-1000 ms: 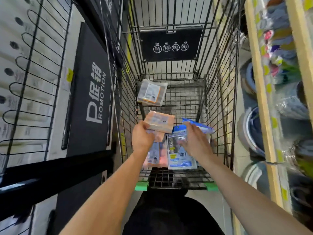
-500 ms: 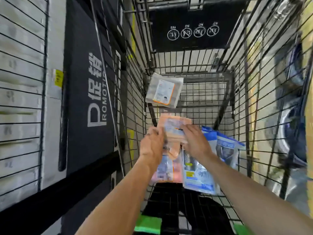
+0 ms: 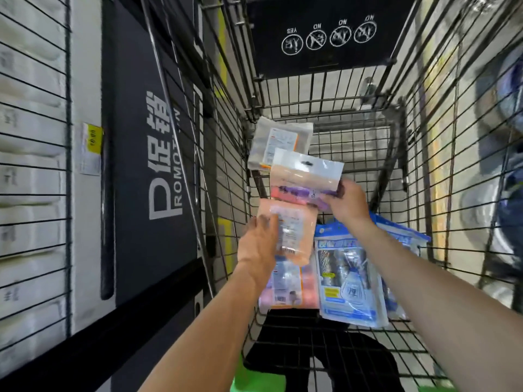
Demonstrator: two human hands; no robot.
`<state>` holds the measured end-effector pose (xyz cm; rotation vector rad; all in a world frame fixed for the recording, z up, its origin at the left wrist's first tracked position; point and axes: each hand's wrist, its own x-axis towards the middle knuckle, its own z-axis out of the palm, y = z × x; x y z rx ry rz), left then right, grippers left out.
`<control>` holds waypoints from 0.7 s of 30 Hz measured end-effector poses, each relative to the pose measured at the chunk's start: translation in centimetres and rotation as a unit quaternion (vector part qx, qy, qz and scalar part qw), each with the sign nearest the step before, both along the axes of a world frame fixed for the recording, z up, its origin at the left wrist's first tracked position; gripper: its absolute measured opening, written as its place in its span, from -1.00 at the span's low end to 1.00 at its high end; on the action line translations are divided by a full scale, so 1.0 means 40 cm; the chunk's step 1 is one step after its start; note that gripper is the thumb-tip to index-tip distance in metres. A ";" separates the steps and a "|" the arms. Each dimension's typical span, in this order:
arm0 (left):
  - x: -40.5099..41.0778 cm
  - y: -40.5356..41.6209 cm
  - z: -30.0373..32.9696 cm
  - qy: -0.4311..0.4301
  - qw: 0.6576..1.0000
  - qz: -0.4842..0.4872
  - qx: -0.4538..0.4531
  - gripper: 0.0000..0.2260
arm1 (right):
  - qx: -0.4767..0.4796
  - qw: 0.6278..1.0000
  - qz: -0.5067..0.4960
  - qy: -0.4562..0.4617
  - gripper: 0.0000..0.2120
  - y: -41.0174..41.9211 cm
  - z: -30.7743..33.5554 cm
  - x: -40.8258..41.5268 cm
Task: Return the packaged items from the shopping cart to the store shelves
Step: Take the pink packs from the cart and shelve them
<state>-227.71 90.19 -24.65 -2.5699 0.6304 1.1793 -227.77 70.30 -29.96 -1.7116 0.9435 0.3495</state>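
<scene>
I look down into a black wire shopping cart (image 3: 418,176). My left hand (image 3: 259,241) grips a peach-coloured packet (image 3: 294,230) by its left edge. My right hand (image 3: 346,203) holds a second peach packet with a purple band and a white hang-tab (image 3: 304,176), lifted above the first. A white-and-orange packet (image 3: 278,142) lies against the far left of the cart. Blue packets (image 3: 348,275) rest at the near right, and a pink-and-purple packet (image 3: 285,287) lies under my left hand.
A dark promotion board (image 3: 152,165) and a white wire-grid rack (image 3: 34,165) stand close on the left. Blurred shelving with goods (image 3: 506,137) runs along the right. The cart's black sign panel (image 3: 325,32) is at the far end.
Both hands have lifted. My right hand has pulled a purple-banded packet up and away from the peach one in my left hand. The camera has moved closer over the cart.
</scene>
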 end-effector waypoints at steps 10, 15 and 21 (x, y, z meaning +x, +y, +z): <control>0.014 -0.042 -0.090 -0.008 0.999 -0.044 0.022 -0.12 | 0.054 0.987 -0.127 -0.085 -0.74 -0.075 0.116 -0.021; 0.031 -0.059 -0.116 -0.043 0.996 -0.069 0.021 -0.10 | 0.006 0.982 -0.143 -0.119 -0.77 -0.087 0.174 -0.083; 0.079 -0.083 -0.054 -0.026 0.997 0.013 -0.074 -0.34 | -0.009 0.986 -0.138 -0.094 -0.78 -0.095 0.186 -0.148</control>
